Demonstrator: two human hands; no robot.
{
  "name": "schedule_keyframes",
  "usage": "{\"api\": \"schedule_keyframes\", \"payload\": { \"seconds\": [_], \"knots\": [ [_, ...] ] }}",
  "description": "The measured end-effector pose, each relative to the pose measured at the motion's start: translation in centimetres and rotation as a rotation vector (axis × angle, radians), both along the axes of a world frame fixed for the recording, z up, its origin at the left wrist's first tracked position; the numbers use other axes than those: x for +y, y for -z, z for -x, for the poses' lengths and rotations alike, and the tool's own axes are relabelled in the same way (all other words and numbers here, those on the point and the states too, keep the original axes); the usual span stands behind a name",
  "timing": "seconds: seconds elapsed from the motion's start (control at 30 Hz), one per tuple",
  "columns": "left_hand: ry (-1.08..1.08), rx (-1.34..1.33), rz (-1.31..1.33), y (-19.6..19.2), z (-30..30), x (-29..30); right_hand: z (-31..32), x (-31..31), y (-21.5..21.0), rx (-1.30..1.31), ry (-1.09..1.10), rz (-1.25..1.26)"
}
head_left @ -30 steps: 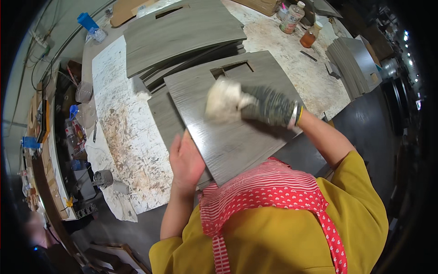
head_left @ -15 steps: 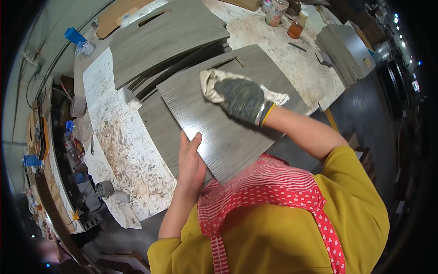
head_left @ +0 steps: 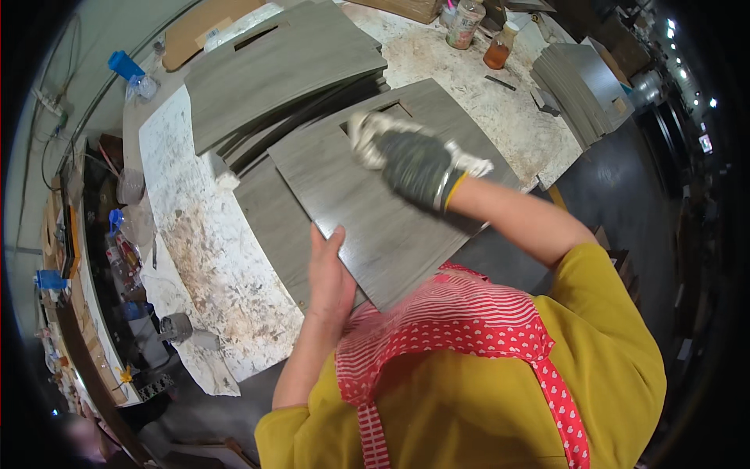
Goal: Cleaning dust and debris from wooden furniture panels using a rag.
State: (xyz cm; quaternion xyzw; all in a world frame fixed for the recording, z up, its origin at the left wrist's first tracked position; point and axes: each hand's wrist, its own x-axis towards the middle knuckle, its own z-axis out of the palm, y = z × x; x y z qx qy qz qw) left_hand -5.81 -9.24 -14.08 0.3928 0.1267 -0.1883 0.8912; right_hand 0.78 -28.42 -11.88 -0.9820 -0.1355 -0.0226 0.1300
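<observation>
The right hand (head_left: 418, 170), in a dark knitted glove, grips a crumpled off-white cloth (head_left: 366, 141) on a flat grey wood-grained panel (head_left: 383, 234), partly covering its rectangular cutout. The bare left hand (head_left: 330, 275) grips the panel's lower-left edge; the panel lies askew over another grey board (head_left: 269, 223) at the stained white table (head_left: 437, 66).

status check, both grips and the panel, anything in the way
Right grip gloved, holding cloth over grey panel. Left grip bare, at panel's left edge. Nothing else seen on panel; grey stack close beyond.
</observation>
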Motion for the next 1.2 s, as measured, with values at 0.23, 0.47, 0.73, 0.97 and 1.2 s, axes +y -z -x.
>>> {"api": "schedule_keyframes", "payload": {
  "seconds": [0.23,0.47,0.73,0.97,1.2],
  "knots": [
    [0.066,0.124,0.332,-0.9,0.0,1.4,6.0,1.7,-2.9,-0.111,-0.647,-0.137],
    [0.033,0.181,0.131,1.2,-0.2,1.8,6.8,4.7,1.8,0.208,-0.514,-0.839],
    [0.038,-0.028,-0.033,1.1,-0.1,2.7,-2.6,-11.1,1.8,-0.232,0.053,0.218],
    [0.183,-0.881,-1.312,-3.6,-8.1,0.6,-1.9,-14.3,5.8,-0.237,0.318,-0.029],
    [0.668,-1.164,-1.699,-1.1,-15.5,-6.3,-1.9,-13.2,4.5,-0.234,0.302,0.020]
  ]
}}
